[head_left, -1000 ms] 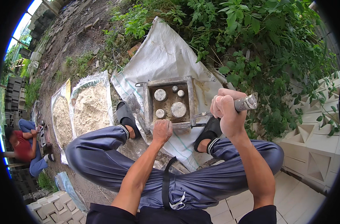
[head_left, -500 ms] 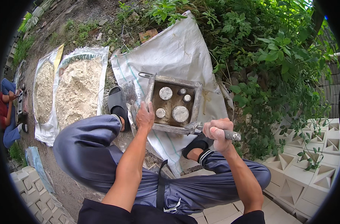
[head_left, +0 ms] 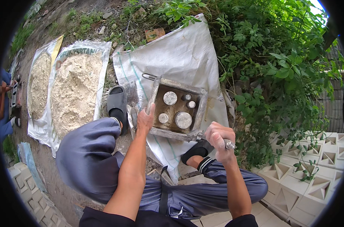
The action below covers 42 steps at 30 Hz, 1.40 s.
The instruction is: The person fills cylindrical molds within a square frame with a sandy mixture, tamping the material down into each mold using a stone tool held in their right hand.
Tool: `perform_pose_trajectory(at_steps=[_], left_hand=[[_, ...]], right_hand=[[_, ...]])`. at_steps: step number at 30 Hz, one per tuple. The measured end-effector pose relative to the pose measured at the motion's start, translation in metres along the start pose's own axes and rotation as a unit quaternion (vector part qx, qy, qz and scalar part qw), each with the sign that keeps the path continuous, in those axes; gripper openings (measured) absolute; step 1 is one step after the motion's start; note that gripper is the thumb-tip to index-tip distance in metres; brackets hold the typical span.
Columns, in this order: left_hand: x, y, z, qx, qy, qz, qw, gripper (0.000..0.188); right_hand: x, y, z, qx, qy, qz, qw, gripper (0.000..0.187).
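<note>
**Two hands working at a box-shaped frame**

The box-shaped frame (head_left: 203, 109) is sitting at the centre on a white sack (head_left: 183, 53), its corners turning slightly askew. Five round-topped plugs (head_left: 170, 98) of differing widths are standing inside it. The left hand (head_left: 144, 120) is resting at the frame's near left corner, its fingers partly extended over the wall; firmness of hold cannot be told. The right hand (head_left: 220, 138) is closing in a fist around a hand tool (head_left: 230, 144), whose far end is lying at the frame's near right corner; exact contact cannot be told. Pale powder (head_left: 75, 92) is covering sacking on the left. Green plants (head_left: 247, 102) are growing on the right, beyond pale blocks (head_left: 306, 178).
</note>
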<state>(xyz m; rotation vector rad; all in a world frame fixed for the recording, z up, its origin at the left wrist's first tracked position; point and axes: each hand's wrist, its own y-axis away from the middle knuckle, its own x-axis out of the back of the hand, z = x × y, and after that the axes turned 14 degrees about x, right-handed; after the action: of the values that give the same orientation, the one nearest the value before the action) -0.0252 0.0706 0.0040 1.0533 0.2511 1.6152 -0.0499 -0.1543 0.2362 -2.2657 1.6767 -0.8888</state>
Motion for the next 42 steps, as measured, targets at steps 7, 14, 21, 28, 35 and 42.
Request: perform_pose_trajectory(at_steps=[7,14,21,28,35,42], left_hand=[[0.001,0.004,0.000,-0.004,-0.012,0.012,1.000,0.079],[0.001,0.005,-0.002,-0.013,-0.024,0.027,0.999,0.077],[0.003,0.005,-0.001,0.014,-0.038,0.009,0.999,0.078],[0.001,0.008,0.004,-0.003,-0.042,0.015,0.999,0.078],[0.005,0.005,0.003,-0.010,-0.016,0.020,1.000,0.074],[0.009,0.005,0.003,-0.015,-0.021,0.016,1.000,0.072]], right_hand=[[-0.016,0.026,-0.023,-0.042,-0.075,0.289,0.954,0.051],[-0.020,0.025,-0.025,-0.002,-0.066,0.277,0.959,0.051],[-0.024,0.020,-0.015,-0.095,0.002,0.246,0.964,0.045],[-0.033,0.056,0.026,-0.134,-0.035,0.232,0.963,0.044],[-0.046,0.039,0.006,-0.094,0.055,0.132,0.985,0.038],[-0.033,0.049,0.017,-0.129,0.026,0.153,0.979,0.040]])
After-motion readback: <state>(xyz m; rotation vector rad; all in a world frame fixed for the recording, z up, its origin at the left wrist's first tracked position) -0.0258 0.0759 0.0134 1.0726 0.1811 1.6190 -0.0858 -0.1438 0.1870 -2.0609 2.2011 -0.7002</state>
